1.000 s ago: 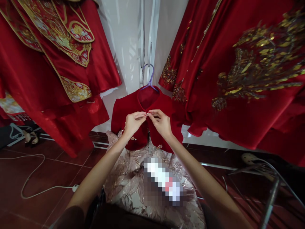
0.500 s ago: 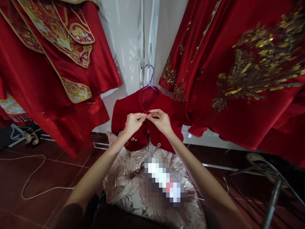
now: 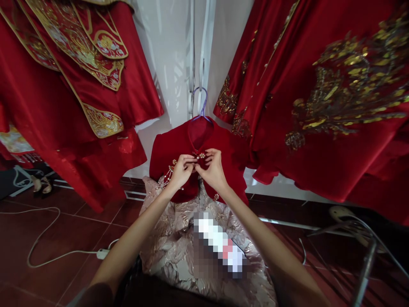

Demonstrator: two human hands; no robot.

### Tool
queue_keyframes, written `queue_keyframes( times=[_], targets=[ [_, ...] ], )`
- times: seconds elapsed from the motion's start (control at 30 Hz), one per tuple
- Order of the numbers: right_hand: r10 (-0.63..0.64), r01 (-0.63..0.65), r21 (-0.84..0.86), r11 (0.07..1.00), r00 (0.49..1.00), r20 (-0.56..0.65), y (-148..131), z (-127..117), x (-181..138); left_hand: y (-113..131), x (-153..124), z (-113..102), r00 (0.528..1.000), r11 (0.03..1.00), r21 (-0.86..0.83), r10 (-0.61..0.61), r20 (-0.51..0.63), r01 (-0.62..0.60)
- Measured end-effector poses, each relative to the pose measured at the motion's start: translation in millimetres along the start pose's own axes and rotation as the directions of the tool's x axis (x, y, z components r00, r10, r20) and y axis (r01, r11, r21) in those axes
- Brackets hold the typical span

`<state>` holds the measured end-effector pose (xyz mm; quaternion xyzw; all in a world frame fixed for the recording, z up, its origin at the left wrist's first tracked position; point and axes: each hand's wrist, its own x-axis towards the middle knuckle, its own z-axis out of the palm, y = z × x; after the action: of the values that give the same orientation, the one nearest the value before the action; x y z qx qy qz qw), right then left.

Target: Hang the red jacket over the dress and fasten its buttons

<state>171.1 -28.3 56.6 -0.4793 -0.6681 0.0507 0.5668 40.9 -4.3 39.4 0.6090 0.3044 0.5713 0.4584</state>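
A short red jacket (image 3: 166, 147) with a stand-up collar hangs on a purple hanger (image 3: 203, 102) in front of me. Jewelled flower clasps with pearl-like beads dot its front, and a top clasp (image 3: 200, 156) joins the edges below the collar. Just under that clasp, my left hand (image 3: 182, 171) is closed, its fingertips gripping the jacket's front edge. My right hand (image 3: 214, 169) meets it from the other side, thumb at the edge and fingers curled over the cloth. The exact spot pinched between them is hidden. A beaded strand (image 3: 168, 174) hangs beside my left hand.
Embroidered red garments hang at left (image 3: 140, 85) and right (image 3: 271, 106). Patterned pale fabric (image 3: 166, 247) covers my lap, with a blurred-out object (image 3: 220, 243) on it. A white cable (image 3: 60, 258) crosses the tiled floor; a metal stand leg (image 3: 366, 268) rises at right.
Both hands have moved slightly down from the top clasp, which now shows uncovered. The right fingers have spread a little. The jacket's lower front has shifted slightly.
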Motion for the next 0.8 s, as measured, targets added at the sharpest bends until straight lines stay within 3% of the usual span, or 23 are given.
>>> queue_keyframes(
  times=[0.07,0.17,0.23,0.33,0.43,0.6,0.7,0.8],
  targets=[
    [-0.045,0.052,-0.211,0.976,0.998,0.036,2,-9,-20,-7,-3,-2,0.997,0.996,-0.051,-0.073,0.024,0.074],
    [0.07,0.016,-0.488,0.873,0.985,0.158,10,-28,-42,-11,-4,-3,0.993,0.992,-0.076,-0.099,0.07,0.104],
    [0.157,-0.03,-0.578,0.815,0.973,0.17,15,-41,-45,-10,-4,-2,0.992,0.992,-0.077,-0.09,0.094,0.097],
    [0.217,-0.09,-0.578,0.811,0.964,0.155,21,-49,-41,-7,-4,4,0.989,0.99,-0.089,-0.103,0.105,0.113],
    [0.28,-0.112,-0.597,0.795,0.94,0.196,22,-39,-36,-8,-5,11,0.987,0.984,-0.103,-0.137,0.089,0.146],
    [0.302,-0.072,-0.754,0.653,0.938,0.172,28,-11,-24,-12,-9,15,0.981,0.99,-0.059,-0.12,0.151,0.13],
    [0.281,-0.086,-0.666,0.741,0.941,0.19,36,-10,-14,-12,-8,11,0.977,0.996,-0.003,-0.083,0.196,0.085],
    [0.253,-0.147,-0.362,0.92,0.93,0.265,40,-23,-9,-13,-6,7,0.988,0.997,0.045,-0.072,0.135,0.067]
  ],
)
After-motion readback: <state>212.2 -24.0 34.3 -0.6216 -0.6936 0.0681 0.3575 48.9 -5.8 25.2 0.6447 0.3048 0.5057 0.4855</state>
